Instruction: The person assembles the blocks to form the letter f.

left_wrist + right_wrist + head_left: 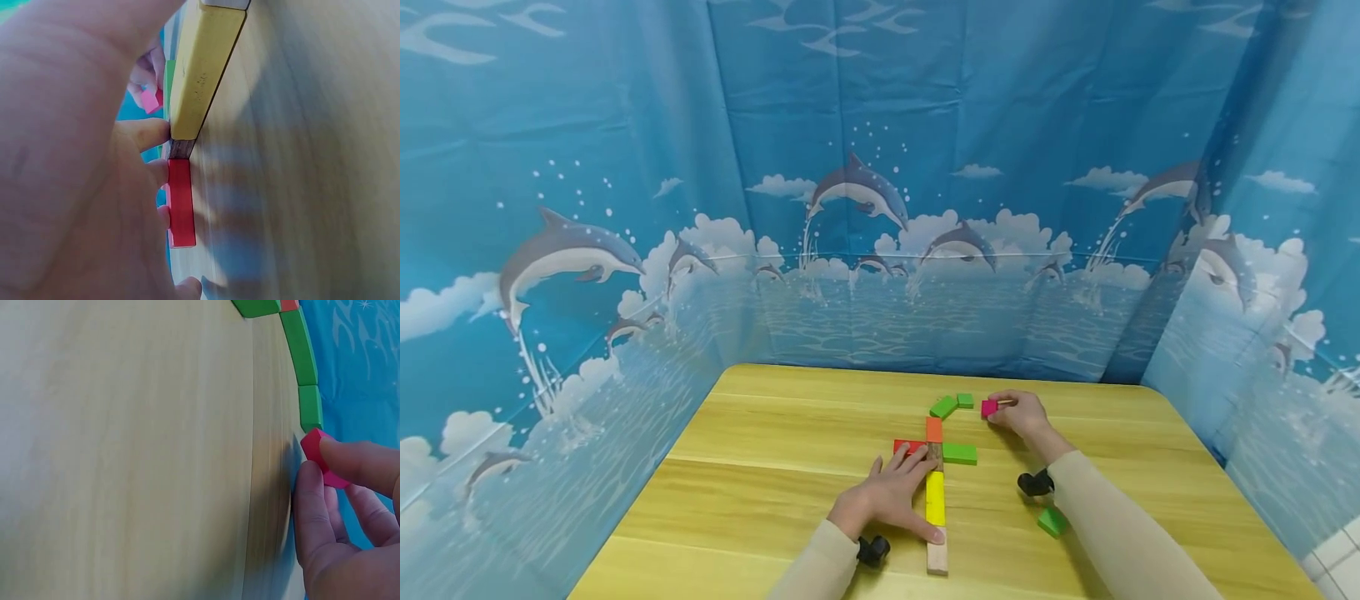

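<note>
Between thumb and fingertips, my right hand (1022,417) pinches a small pink block (314,445), just right of a short green block (310,407) that ends a curved row. A longer green block (943,407) links that one to an orange block (933,429). Below it a straight line runs through a dark brown block, a yellow block (935,500) and a pale wooden block (937,560). My left hand (891,496) lies spread over this line, fingertips at the red block (181,203) and brown block (181,149), thumb on the pale one.
A green block (960,454) sticks out right of the brown block. Another green block (1053,522) lies apart, beside my right forearm. The wooden table (737,483) reaches back to a blue dolphin curtain (880,317). Black wrist-worn devices show on both wrists.
</note>
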Demonstrator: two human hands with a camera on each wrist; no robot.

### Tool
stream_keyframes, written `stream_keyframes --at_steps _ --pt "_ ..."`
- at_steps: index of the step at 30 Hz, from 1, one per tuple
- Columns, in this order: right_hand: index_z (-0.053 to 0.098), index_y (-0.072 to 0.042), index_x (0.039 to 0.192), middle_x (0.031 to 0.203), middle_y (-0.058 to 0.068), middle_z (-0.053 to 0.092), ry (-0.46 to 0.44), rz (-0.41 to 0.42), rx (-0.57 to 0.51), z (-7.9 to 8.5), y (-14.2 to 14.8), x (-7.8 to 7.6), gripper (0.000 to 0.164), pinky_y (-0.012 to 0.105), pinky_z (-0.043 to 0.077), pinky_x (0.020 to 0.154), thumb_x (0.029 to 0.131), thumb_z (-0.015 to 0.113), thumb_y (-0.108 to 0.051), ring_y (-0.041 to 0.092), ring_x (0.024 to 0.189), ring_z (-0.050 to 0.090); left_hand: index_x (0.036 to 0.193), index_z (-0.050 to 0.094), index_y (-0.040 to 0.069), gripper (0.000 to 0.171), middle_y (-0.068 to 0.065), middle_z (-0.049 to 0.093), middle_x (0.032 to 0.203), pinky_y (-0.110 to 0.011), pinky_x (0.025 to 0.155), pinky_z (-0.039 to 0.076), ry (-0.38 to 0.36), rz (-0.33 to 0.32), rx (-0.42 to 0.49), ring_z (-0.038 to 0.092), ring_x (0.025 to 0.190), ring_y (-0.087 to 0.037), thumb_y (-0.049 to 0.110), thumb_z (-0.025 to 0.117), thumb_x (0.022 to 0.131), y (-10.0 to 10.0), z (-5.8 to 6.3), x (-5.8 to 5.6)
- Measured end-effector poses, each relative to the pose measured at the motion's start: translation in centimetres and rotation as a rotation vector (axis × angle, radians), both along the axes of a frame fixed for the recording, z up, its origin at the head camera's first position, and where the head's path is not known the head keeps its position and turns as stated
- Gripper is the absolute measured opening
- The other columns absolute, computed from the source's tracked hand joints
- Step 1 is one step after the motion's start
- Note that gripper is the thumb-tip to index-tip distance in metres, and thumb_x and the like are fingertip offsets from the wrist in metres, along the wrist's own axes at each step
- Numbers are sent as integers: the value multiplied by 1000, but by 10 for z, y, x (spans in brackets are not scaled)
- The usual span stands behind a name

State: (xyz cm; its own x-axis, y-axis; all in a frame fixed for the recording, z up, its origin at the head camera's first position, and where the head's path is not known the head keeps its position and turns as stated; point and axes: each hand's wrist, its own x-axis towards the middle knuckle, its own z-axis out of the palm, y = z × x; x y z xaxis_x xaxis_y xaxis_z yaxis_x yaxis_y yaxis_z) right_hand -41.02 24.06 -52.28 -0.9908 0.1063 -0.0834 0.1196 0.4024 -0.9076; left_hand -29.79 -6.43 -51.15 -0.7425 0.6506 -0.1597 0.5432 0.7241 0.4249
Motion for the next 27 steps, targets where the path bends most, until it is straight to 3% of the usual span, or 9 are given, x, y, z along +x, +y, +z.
stream_keyframes --at_steps 18,27 --pt "60 0 137 129 27 59 27 -40 84 -14 -4 -16 42 37 55 79 97 66 -10 36 107 60 161 23 34 109 6 7 169 -69 115 8 -5 21 27 -1 154 -26 73 75 74 1 -5 -2" --pt "60 2 137 125 28 60 42 -9 230 -13 -7 -13 43 46 51 85 97 67 -14 38 105 58 161 23 34 108 6 8 169 -69 115 8 -26 27 34 0 154 -26 71 76 74 1 -4 -1"
